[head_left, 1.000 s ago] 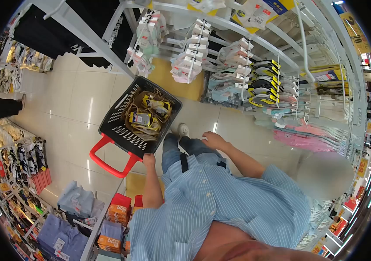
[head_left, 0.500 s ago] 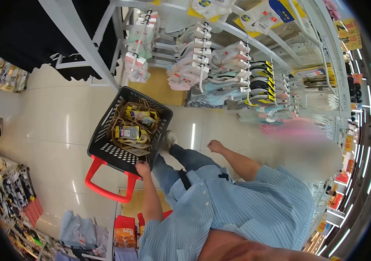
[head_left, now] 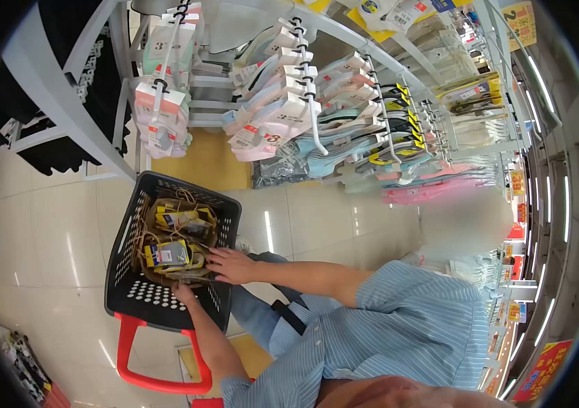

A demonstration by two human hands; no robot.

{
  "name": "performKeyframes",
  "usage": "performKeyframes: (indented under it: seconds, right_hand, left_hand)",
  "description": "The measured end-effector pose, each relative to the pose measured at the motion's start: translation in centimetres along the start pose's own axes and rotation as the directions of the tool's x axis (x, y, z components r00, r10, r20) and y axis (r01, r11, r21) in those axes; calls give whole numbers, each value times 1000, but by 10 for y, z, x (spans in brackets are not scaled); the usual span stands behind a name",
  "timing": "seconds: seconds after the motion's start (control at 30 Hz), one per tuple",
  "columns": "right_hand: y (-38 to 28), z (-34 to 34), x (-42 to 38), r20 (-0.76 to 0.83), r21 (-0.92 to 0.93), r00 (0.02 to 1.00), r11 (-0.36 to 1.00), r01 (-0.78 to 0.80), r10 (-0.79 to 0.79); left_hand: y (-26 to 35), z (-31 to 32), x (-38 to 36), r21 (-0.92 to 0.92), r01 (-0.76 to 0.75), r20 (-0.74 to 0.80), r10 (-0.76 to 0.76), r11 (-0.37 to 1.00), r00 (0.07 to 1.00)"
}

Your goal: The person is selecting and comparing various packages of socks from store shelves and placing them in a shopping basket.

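Note:
A black shopping basket (head_left: 218, 309) with a red handle (head_left: 126, 347) stands tilted in front of me. Inside it are brown paper bags (head_left: 141, 248) with twisted cord handles, filled with yellow-edged packages (head_left: 169, 253) that have grey and blue fronts. My left hand (head_left: 183, 294) reaches down into the basket at the near edge of the bags, its fingers curled; what they grip is partly hidden. My right hand (head_left: 232, 265) comes over the basket's side, fingers spread at the edge of the bags and packages.
Socks on cards (head_left: 272, 129) hang from hooks on the rack ahead. A white metal rack post (head_left: 65, 102) with black garments stands at left. A blurred person (head_left: 463, 217) is at the right. Tiled floor (head_left: 51, 251) lies left of the basket.
My left hand has gone from the basket's rim by the handle into the basket. My right hand has swung from my side over to the bags. The view has shifted closer to the sock rack.

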State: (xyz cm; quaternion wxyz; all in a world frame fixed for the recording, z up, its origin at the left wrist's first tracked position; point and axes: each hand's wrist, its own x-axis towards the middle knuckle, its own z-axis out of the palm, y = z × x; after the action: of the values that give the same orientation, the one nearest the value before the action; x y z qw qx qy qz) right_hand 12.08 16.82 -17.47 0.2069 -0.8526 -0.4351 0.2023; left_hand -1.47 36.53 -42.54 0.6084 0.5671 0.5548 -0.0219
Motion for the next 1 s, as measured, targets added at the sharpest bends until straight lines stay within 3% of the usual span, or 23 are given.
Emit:
performKeyframes:
  seconds: [0.03, 0.07, 0.13, 0.17, 0.23, 0.27, 0.3, 0.33, 0.37, 0.4, 0.43, 0.5, 0.53, 0.57, 0.6, 0.67, 0.7, 0.77, 0.8, 0.87, 0.93, 0.97, 1.0]
  right_hand:
    - [15, 15, 3, 55, -60, 998, 998, 19, -15]
    - [23, 29, -2, 224, -57, 971, 996, -73, 84]
    - [34, 43, -12, 244, -78, 967, 995, -62, 80]
    - [36, 47, -9, 248, -84, 966, 995, -52, 71]
    - [50, 34, 0, 274, -128, 958, 991, -47, 80]
    - [33, 43, 1, 328, -85, 944, 996, -17, 44]
    - [27, 58, -2, 95, -91, 989, 988, 123, -115]
    - [17, 59, 5, 308, -78, 950, 997, -25, 48]
    - [57, 70, -11, 111, -25, 978, 984, 178, -175]
    - [29, 52, -13, 247, -118, 968, 993, -21, 50]
    - [25, 52, -9, 470, -107, 880, 994, -15, 64]
    - [3, 30, -9, 344, -81, 923, 985, -151, 170]
    - [-17, 32, -20, 365, -74, 912, 982, -172, 187]
    - [30, 46, 19, 399, -46, 900, 984, -171, 176]
    - [28, 45, 3, 415, -52, 884, 976, -213, 215]
    - [35, 49, 12, 327, -81, 926, 982, -171, 188]
    - [34, 53, 10, 289, -94, 940, 983, -159, 180]
    - [34, 53, 13, 254, -74, 956, 988, -135, 149]
    - [32, 53, 15, 237, -62, 962, 991, -121, 132]
    - [32, 52, 18, 236, -70, 962, 990, -121, 134]
    - [27, 50, 22, 329, -148, 927, 979, -137, 180]
    - [29, 52, 24, 299, -135, 940, 983, -126, 161]
    - [32, 55, 24, 275, -120, 950, 986, -116, 145]
  left_hand:
    - [-31, 1, 23, -357, 86, 103, -52, 930, 993]
    - [-2, 4, 0, -399, 113, 100, -80, 910, 992]
    - [89, 10, -67, -483, 163, 92, -136, 860, 986]
    - [51, 8, -44, -96, 133, 46, -129, 986, 991]
    - [33, 30, -45, 57, 14, 193, -25, 998, 981]
    - [35, 21, -52, 94, -156, 232, 131, 983, 964]
    - [40, 11, -63, 121, -324, 265, 284, 938, 922]
    - [3, 8, -39, 436, -298, 194, 234, 850, 953]
    - [25, 41, -38, 414, -254, 172, 199, 874, 965]
    - [26, 38, -45, 321, -184, 30, 184, 929, 982]
    - [36, 30, -44, 382, -7, 24, -2, 924, 1000]
    - [86, 22, -77, 283, -2, -250, 76, 959, 965]
    - [90, -4, -101, 346, 88, -324, 31, 934, 945]
    - [103, 15, -70, 400, 200, -428, -11, 894, 904]
    - [101, 12, -93, 451, 284, -480, -38, 846, 876]
    - [117, 9, -102, 557, -23, -491, 351, 830, 797]
    - [121, 7, -106, 616, -160, -471, 523, 772, 710]
    - [166, 11, -109, 616, -510, -252, 763, 601, 595]
    - [177, 19, -110, 677, -556, -126, 820, 482, 558]
    - [157, 59, -91, 511, -682, 185, 707, 524, 682]
    - [122, 108, -55, 407, -839, 434, 731, 361, 526]
    - [105, 131, -45, 494, -809, 492, 665, 319, 562]
    - [85, 152, -27, 556, -743, 533, 526, 372, 662]
